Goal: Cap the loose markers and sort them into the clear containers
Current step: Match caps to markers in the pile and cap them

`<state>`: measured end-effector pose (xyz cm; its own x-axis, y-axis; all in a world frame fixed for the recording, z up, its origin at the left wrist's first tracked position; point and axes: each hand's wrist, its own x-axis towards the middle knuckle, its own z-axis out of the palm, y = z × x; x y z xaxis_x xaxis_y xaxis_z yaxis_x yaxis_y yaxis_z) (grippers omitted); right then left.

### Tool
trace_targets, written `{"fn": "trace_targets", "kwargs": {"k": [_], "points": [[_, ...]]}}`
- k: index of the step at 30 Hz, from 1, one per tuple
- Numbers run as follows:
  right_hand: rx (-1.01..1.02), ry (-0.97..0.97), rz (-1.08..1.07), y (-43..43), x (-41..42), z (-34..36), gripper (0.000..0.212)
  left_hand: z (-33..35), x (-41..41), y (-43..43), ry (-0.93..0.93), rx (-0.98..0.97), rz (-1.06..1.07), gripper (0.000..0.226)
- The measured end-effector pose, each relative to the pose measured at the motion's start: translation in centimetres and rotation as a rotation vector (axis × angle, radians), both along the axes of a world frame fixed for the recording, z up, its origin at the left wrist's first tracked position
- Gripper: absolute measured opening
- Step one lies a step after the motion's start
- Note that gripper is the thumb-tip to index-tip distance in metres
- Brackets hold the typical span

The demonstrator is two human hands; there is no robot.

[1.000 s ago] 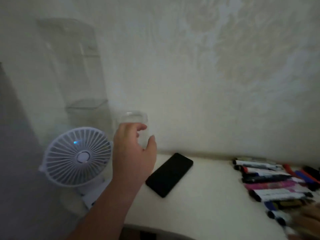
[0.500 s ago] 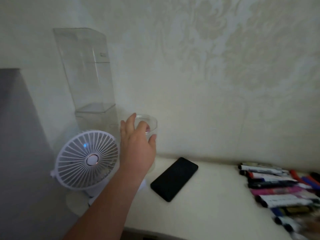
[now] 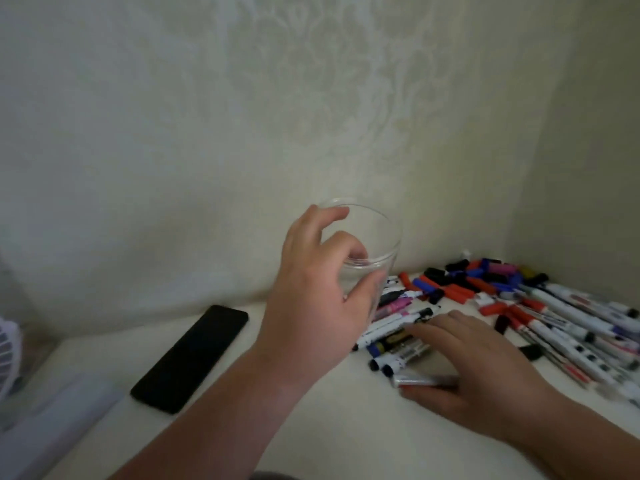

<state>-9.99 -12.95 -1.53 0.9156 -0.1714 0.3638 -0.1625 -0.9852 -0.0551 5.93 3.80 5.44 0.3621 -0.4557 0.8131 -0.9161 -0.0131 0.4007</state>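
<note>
My left hand (image 3: 311,306) curls round the clear cup (image 3: 375,237), held up just left of the markers (image 3: 568,308). My right hand (image 3: 485,372) lies over the near ones, grip unclear. Landing the cup on them could tip it.

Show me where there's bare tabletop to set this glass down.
Freest patch: the white tabletop between the black phone and the heap of coloured markers, running to the front edge. The right side is crowded with markers and loose caps, with the right hand resting on them. The left hand holds the clear glass cup.
</note>
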Motion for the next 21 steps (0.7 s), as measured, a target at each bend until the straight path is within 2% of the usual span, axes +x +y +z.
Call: {"fn": "trace_targets", "kwargs": {"k": [3, 6, 10, 12, 15, 18, 20, 21], "points": [[0.075, -0.064, -0.033, -0.6, -0.7, 0.6, 0.077, -0.3, -1.6, -2.8, 0.042, -0.024, -0.096, 0.019], [0.146, 0.014, -0.044, -1.7, -1.6, 1.4, 0.072, -0.2, -2.6, -5.0, 0.024, -0.057, -0.119, 0.02], [0.145, 0.237, -0.031, -3.3, -2.6, 1.5, 0.045, 0.4, -3.0, -7.2, -0.024, -0.168, -0.086, 0.024], [0.147, 0.238, 0.022, -3.8, -2.7, 1.3, 0.033, 0.7, -3.1, -7.7, -0.012, -0.25, -0.122, 0.028], [0.149, 0.216, 0.049, -4.3, -2.4, 0.7, 0.025, 0.8, -2.4, -7.6, 0.14, -0.351, -0.325, 0.041], [0.164, 0.214, -0.004, -4.3, -2.0, 0.2, 0.032, -0.2, -1.2, -7.5, 0.362, -0.344, -0.518, 0.072], [0.216, 0.237, -0.039, -4.9, -2.0, 0.0, 0.039, -1.7, -1.2, -7.2, 0.499, -0.328, -0.618, 0.076], [0.243, 0.239, -0.048, -5.3, -2.2, 0.0, 0.036, -2.6, -0.8, -7.1, 0.575, -0.322, -0.669, 0.075]]}}
